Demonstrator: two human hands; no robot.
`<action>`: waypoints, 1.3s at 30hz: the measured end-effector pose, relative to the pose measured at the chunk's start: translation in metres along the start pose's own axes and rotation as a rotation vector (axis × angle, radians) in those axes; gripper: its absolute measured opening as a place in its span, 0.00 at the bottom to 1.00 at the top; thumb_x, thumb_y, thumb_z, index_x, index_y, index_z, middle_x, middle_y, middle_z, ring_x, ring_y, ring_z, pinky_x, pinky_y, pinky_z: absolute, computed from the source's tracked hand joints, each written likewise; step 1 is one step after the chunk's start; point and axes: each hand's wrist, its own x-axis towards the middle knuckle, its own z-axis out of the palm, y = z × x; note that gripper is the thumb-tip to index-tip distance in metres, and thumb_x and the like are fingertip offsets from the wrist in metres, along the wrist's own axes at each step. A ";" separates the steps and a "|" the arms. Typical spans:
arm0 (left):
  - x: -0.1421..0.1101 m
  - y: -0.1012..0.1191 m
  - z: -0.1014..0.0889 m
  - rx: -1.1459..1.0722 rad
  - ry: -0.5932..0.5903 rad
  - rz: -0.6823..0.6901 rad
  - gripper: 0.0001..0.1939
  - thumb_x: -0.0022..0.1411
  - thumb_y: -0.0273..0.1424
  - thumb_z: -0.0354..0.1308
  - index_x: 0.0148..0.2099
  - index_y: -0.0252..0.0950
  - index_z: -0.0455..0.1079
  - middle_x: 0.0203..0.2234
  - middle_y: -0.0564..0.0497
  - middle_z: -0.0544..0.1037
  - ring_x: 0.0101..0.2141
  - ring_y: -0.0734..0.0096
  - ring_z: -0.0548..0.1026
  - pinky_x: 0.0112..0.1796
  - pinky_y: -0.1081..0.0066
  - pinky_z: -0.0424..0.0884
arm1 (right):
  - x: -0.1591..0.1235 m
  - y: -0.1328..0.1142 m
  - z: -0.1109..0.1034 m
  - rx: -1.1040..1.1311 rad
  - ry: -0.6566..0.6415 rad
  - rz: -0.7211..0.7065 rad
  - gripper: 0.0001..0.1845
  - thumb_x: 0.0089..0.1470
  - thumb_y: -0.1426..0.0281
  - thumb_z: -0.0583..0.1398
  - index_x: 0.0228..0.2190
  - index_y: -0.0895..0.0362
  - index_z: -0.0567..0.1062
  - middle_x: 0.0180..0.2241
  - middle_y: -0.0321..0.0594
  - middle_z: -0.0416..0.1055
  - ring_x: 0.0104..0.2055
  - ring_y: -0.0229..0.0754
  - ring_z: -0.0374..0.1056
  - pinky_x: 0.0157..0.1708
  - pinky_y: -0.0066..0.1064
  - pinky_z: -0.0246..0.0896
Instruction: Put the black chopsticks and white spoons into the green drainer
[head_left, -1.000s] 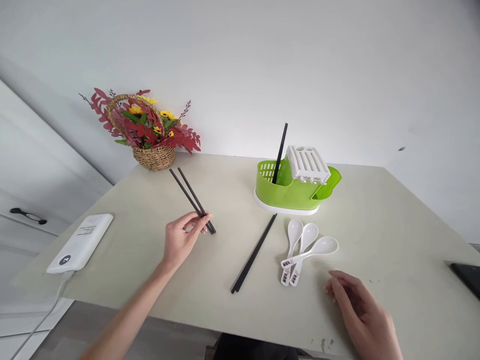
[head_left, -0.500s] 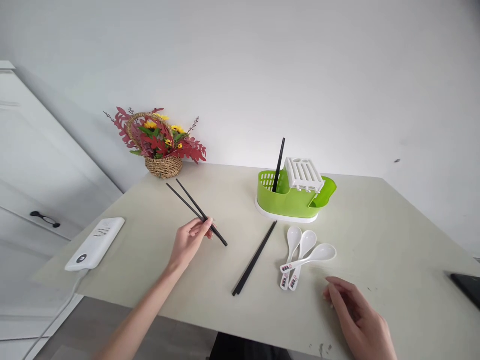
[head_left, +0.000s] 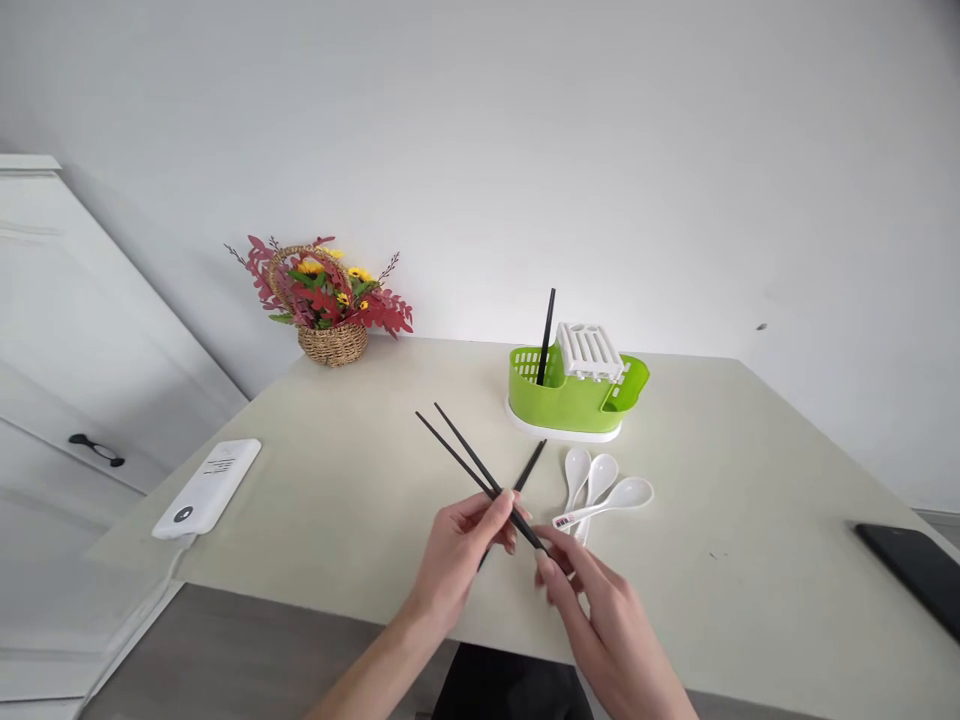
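My left hand [head_left: 466, 545] pinches a pair of black chopsticks [head_left: 466, 445] near the middle, their thin tips spread apart and pointing up to the left. At the thick end, the thumb and fingers of my right hand [head_left: 600, 610] close on the same pair. Beneath them, other black chopsticks [head_left: 532, 462] lie on the table, partly covered by my hands. Three white spoons [head_left: 634, 491] overlap just beyond my right hand, which hides some of their handles. Farther back stands a green utensil holder [head_left: 555, 405] with black chopsticks upright in its left compartment.
A wicker basket of artificial flowers [head_left: 334, 344] stands at the back left of the table [head_left: 337, 520]. On the left edge lies a white power bank [head_left: 208, 488] with a cable. A black phone [head_left: 911, 570] rests at the right. A white cabinet [head_left: 82, 350] adjoins the left side.
My left hand has carried its chopsticks right and toward me. My right hand has moved left from beside the spoons and taken hold of their thick end. The view has shifted slightly.
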 end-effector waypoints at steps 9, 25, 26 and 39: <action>0.001 0.015 -0.020 0.097 0.044 0.043 0.26 0.62 0.53 0.65 0.52 0.39 0.82 0.42 0.43 0.82 0.29 0.71 0.73 0.29 0.70 0.71 | -0.001 0.003 0.006 0.202 0.038 0.128 0.25 0.67 0.50 0.55 0.42 0.56 0.82 0.30 0.40 0.75 0.33 0.41 0.69 0.36 0.23 0.68; 0.005 0.030 -0.047 0.068 0.129 0.017 0.20 0.56 0.50 0.72 0.37 0.37 0.83 0.38 0.44 0.83 0.31 0.69 0.77 0.41 0.65 0.78 | -0.002 0.000 0.004 0.334 -0.171 0.266 0.27 0.64 0.44 0.55 0.27 0.53 0.70 0.22 0.29 0.43 0.23 0.35 0.41 0.20 0.28 0.42; 0.007 0.030 -0.046 0.088 0.118 0.022 0.20 0.56 0.50 0.71 0.37 0.37 0.83 0.37 0.44 0.83 0.31 0.69 0.77 0.41 0.65 0.78 | -0.002 0.001 0.002 0.335 -0.169 0.266 0.27 0.64 0.44 0.55 0.26 0.53 0.69 0.22 0.29 0.43 0.24 0.35 0.40 0.20 0.28 0.42; 0.071 0.106 -0.025 0.179 0.216 0.502 0.19 0.56 0.47 0.72 0.36 0.35 0.83 0.31 0.46 0.83 0.29 0.70 0.77 0.36 0.68 0.79 | 0.011 0.038 -0.040 0.301 0.033 0.288 0.30 0.63 0.43 0.56 0.45 0.55 0.81 0.20 0.30 0.56 0.24 0.38 0.57 0.26 0.28 0.58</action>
